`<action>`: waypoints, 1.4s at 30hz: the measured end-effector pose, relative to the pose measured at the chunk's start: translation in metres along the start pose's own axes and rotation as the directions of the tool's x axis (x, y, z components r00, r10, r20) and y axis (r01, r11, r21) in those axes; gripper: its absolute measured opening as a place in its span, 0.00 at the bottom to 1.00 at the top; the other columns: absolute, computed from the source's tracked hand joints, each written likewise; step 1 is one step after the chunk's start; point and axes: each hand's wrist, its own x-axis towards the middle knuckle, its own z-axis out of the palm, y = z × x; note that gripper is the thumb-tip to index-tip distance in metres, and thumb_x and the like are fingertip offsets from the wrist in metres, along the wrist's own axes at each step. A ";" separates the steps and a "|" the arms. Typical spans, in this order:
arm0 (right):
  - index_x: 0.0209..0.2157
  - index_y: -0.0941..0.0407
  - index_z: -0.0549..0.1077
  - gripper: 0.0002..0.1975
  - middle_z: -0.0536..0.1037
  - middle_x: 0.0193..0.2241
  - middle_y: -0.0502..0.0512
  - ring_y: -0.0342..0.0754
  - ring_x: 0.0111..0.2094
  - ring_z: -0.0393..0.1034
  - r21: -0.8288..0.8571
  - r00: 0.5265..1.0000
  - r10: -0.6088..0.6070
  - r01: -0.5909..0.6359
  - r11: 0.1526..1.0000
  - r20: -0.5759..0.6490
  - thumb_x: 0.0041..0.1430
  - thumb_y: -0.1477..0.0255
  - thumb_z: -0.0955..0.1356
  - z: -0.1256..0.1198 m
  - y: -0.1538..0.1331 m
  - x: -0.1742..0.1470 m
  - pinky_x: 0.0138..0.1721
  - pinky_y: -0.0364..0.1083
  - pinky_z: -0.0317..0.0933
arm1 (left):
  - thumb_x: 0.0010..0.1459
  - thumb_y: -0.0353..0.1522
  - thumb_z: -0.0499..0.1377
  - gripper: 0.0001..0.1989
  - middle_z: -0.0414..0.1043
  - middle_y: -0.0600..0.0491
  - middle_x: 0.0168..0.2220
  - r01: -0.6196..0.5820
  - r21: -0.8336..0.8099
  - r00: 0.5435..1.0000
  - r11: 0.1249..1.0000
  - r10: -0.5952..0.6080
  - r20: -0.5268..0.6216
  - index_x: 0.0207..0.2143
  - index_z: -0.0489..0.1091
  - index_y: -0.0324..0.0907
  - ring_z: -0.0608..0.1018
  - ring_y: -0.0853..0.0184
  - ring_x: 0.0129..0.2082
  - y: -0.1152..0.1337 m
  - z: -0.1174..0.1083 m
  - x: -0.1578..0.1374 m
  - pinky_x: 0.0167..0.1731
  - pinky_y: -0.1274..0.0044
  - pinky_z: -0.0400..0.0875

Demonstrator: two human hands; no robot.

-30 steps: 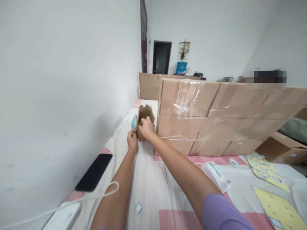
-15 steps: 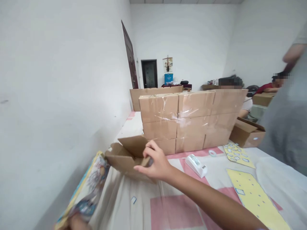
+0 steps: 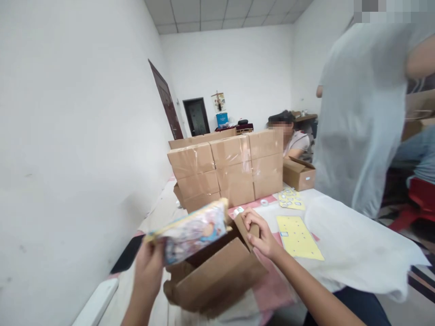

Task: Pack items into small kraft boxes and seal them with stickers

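My left hand [image 3: 149,262] is closed on one end of a printed plastic packet [image 3: 197,231], yellow-edged with coloured drawings. The packet is held up over the opening of a brown cardboard box [image 3: 217,280]. My right hand [image 3: 260,233] grips a raised flap at the right side of this box, fingers over its edge and thumb in front. The box stands tilted near the table's front edge, its flaps spread apart. Its inside is mostly hidden by the packet and the front flap.
Taped cardboard boxes [image 3: 234,172] stand stacked behind. To the right are a roll of tape [image 3: 264,202], yellow sheets [image 3: 299,237] with small stickers and an open carton [image 3: 299,174]. A person in grey [image 3: 360,113] stands at the right; another sits behind the stack.
The box has come closer and to the right, with my right hand now on its flap. My left hand has raised the packet from the left side to above the box. The view has shifted.
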 end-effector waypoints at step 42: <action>0.61 0.48 0.71 0.25 0.70 0.61 0.56 0.55 0.67 0.53 0.014 0.960 0.280 -0.281 0.960 0.025 0.71 0.55 0.57 -0.011 0.014 -0.086 0.69 0.61 0.44 | 0.62 0.52 0.54 0.30 0.67 0.48 0.64 0.054 -0.059 0.964 0.997 -0.036 0.265 0.58 0.69 0.45 0.66 0.52 0.66 -0.045 0.056 -0.094 0.68 0.60 0.57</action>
